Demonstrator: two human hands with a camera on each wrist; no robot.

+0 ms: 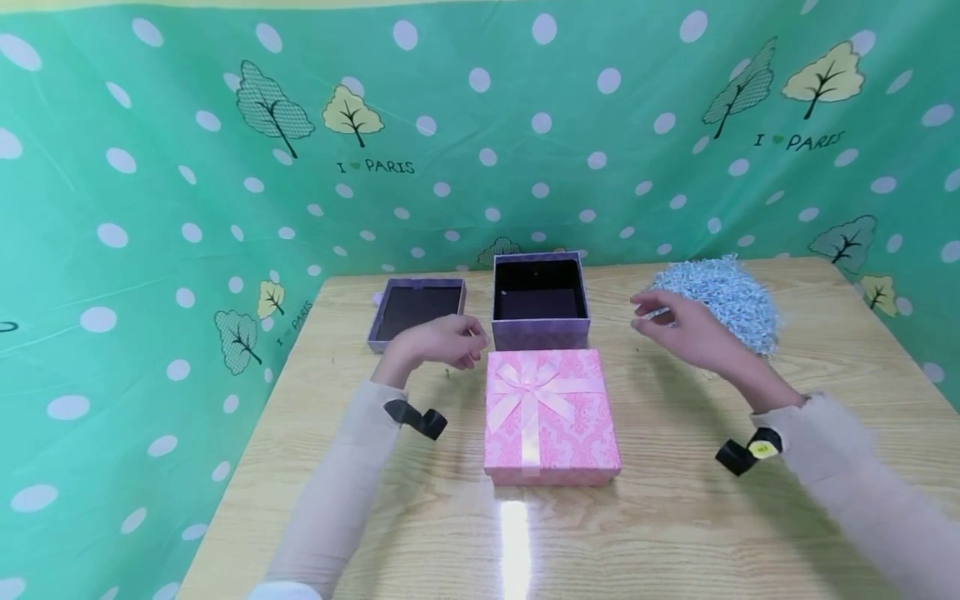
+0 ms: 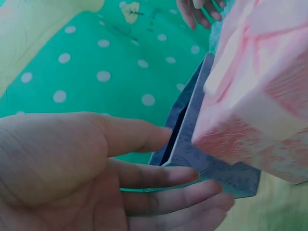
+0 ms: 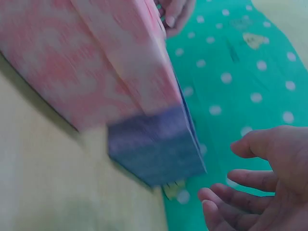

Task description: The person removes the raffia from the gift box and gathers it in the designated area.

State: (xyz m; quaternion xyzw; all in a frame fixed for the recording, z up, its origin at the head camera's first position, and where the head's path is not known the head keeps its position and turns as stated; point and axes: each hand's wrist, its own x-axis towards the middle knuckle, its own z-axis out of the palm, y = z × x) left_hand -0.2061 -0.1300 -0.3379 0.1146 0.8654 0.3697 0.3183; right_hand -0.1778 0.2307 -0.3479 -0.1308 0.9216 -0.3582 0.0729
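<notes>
- Two hands are hovering over the table (image 1: 300, 508), both released, with thumb and fingers apart.
- The left hand (image 1: 442, 342) is bending at the wrist, its fingertips hanging just beside the near left corner of a purple box (image 1: 540, 337) and the far left corner of a pink box (image 1: 555, 433).
- The right hand (image 1: 678, 329) is hanging in front of a heap of blue shredded paper (image 1: 723, 296), fingers loosely curving inward.
- The pink box is sitting in the middle of the table, a ribbon bow (image 1: 531, 387) lying on its top.
- The purple box is standing just behind it, showing its dark inside; whether the two boxes are touching, the pictures are not making clear.
- A shallow purple lid (image 1: 417, 310) is lying to the left of the purple box, its dark inside facing up.
- The shredded paper is resting at the right, well apart from the boxes.
- Behind everything, a green dotted cloth (image 1: 525, 158) is hanging.
</notes>
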